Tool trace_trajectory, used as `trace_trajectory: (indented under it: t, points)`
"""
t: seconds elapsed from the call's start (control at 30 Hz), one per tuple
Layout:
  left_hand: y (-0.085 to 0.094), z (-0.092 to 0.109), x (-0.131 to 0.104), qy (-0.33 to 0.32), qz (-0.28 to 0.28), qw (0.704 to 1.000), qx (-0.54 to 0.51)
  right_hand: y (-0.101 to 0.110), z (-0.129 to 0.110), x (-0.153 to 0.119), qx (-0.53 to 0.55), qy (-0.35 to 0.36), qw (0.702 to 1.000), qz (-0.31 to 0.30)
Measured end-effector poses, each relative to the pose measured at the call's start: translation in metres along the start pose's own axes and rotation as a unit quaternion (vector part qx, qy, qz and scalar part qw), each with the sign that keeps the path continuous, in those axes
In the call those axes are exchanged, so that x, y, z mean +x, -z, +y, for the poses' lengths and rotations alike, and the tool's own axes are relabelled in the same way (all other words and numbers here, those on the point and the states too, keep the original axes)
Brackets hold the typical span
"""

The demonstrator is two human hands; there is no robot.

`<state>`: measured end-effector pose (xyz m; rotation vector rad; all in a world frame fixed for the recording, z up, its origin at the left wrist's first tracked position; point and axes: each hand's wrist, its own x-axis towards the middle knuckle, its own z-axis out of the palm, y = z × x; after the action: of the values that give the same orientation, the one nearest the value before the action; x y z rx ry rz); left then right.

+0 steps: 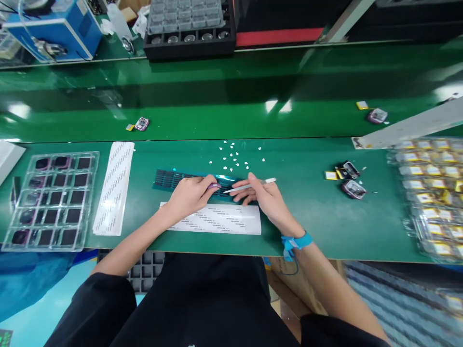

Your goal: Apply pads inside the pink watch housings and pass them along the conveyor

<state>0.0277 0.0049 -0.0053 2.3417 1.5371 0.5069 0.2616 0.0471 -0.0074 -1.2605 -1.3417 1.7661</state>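
Note:
My left hand (193,195) has its thumb and fingers pinched on a small purple-edged watch case (214,185), mostly hidden by the fingers. In my right hand (258,193) lies a slim white pointed tool (270,180), its tip close to the watch case; whether it is tweezers or a pick, I cannot tell. Beneath both hands is a dark teal strip with black slots (168,178). A white printed adhesive sheet (224,219) lies nearer to me. Several small white scraps (231,154) are scattered beyond the hands. A blue wrist strap (297,242) circles my right wrist.
At left stand a clear compartment tray (82,202) with dark pieces and another printed sheet (115,188). Opened watch cases (353,189) with yellow-edged batteries (330,176) lie right, near stacked clear trays (434,193). A blue box (58,31) and black tray (191,48) occupy the shelf.

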Motion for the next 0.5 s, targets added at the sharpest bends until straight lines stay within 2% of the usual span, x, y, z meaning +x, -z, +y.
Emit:
trace_trajectory:
  t: [0.1, 0.23, 0.3, 0.37, 0.43, 0.5]
  points:
    - [0.000, 0.001, 0.000, 0.004, 0.003, 1.000, 0.010, -0.001, 0.003, 0.008, 0.016, 0.011, 1.000, 0.007]
    - [0.002, 0.000, 0.001, -0.005, 0.014, 1.000, 0.012, 0.002, 0.004, 0.015, 0.010, 0.062, 0.997, 0.037]
    - [0.004, 0.002, 0.001, -0.044, 0.041, 0.998, -0.010, 0.003, 0.005, 0.017, 0.009, 0.089, 0.995, 0.048]
    - [0.008, 0.009, -0.001, -0.116, 0.053, 0.991, -0.052, 0.002, 0.006, 0.019, 0.014, 0.106, 0.993, 0.051]
    - [0.011, 0.016, -0.003, -0.189, 0.005, 0.976, -0.111, 0.003, 0.005, 0.019, 0.023, 0.110, 0.992, 0.054]
    - [0.012, 0.023, -0.005, -0.221, -0.085, 0.957, -0.167, 0.005, 0.003, 0.016, 0.032, 0.109, 0.991, 0.065]
